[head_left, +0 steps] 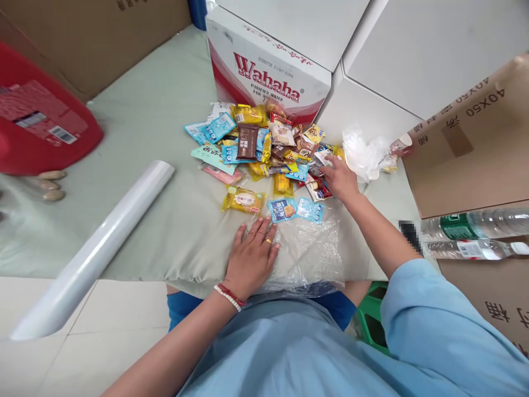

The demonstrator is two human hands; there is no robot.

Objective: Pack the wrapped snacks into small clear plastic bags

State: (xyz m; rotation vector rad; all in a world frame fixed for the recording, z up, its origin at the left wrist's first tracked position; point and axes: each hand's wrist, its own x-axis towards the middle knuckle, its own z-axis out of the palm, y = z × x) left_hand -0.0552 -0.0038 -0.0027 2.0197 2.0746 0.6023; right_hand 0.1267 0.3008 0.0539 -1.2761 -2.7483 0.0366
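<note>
My left hand (253, 253) lies flat with its fingers stretched out, partly on the covered table and partly at the edge of a clear plastic bag (316, 251). Just beyond its fingertips are a yellow-wrapped cake (243, 199) and two joined blue snack packets (283, 209). My right hand (341, 177) reaches to the right side of a heap of wrapped snacks. Its fingers are apart and touch the small packets there; no packet is plainly gripped. A brown packet (247, 141) lies on top of the heap, and a pale green packet (212, 157) sticks out at its left.
A white and red water carton (268, 66) stands behind the heap. Crumpled clear plastic (363, 151) lies right of my right hand. A long white roll (99, 242) overhangs the table's front edge at left, near a red container (41, 116). Plastic bottles (475, 223) lie at far right.
</note>
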